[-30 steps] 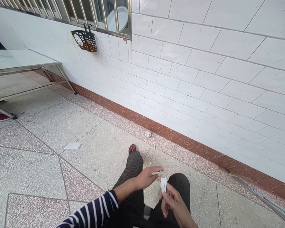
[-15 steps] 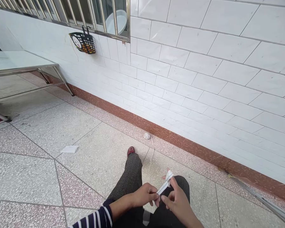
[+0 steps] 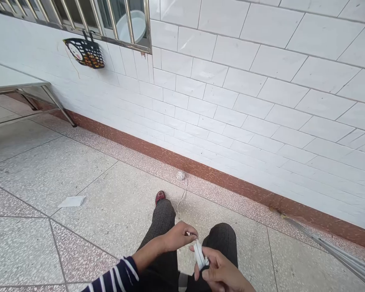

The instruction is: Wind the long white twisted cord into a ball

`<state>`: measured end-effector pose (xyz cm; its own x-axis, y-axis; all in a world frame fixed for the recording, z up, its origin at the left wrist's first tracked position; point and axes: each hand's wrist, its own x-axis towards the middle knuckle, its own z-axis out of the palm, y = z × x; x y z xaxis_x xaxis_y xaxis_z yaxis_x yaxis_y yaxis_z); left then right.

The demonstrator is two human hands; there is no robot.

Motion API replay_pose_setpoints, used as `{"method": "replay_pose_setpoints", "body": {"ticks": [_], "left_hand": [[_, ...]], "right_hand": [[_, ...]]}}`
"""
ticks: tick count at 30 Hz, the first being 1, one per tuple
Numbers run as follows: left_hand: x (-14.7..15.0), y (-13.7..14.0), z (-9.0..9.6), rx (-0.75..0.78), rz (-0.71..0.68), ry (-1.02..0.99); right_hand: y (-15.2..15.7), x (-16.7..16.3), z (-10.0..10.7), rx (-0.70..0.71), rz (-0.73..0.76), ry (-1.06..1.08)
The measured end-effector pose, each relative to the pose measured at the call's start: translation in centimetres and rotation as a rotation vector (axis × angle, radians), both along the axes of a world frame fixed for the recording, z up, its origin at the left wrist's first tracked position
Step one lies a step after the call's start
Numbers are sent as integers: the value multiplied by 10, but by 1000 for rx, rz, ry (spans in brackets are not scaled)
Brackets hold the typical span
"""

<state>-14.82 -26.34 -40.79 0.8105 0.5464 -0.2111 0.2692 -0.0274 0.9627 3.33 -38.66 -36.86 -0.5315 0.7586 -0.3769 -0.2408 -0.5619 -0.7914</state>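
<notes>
Above my left thigh, my left hand (image 3: 180,236) pinches the upper end of a flat white strip (image 3: 198,253) between thumb and fingertips. A thin dark line runs along this strip; its material is hard to make out. Lower down and to the right, my right hand (image 3: 223,267) has the strip looped around its fingers, with a bunched part near the thumb. On the floor by the wall lies a small ball of white cord (image 3: 180,175), its loose end trailing toward my left knee.
A white-tiled wall (image 3: 225,105) with a reddish-brown base runs across the front. A black basket (image 3: 86,52) hangs from the window bars. At the left stands a metal-legged table (image 3: 15,77). White paper (image 3: 72,201) lies on the floor; metal poles (image 3: 328,247) lie along the wall at right.
My left hand has moved up with the strip's end, and my right hand has turned and dropped lower. The strip's straight stretch between the hands is shorter. The view has shifted right.
</notes>
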Motion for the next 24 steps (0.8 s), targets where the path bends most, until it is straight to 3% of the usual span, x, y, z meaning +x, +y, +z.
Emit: {"method": "replay_pose_setpoints", "body": {"ticks": [4,8,13,17,19,24], "left_hand": [[3,-22,-15,-239,-8,-118],[1,-38,-35,-256,-6,-94],[-7,-46,-48,68,-40,214],[-10,-48,-34,233,-110,222],[-9,-43,-21,274,-128,186],[0,-18,1,443,-85,96]], "right_hand": [[3,1,-1,6,-114,180],[9,-2,1,85,-163,136],[19,4,-2,196,-256,-162],[14,10,-25,185,-186,-684],[6,10,-39,166,-94,-816],[-9,5,-53,186,69,-537]]}}
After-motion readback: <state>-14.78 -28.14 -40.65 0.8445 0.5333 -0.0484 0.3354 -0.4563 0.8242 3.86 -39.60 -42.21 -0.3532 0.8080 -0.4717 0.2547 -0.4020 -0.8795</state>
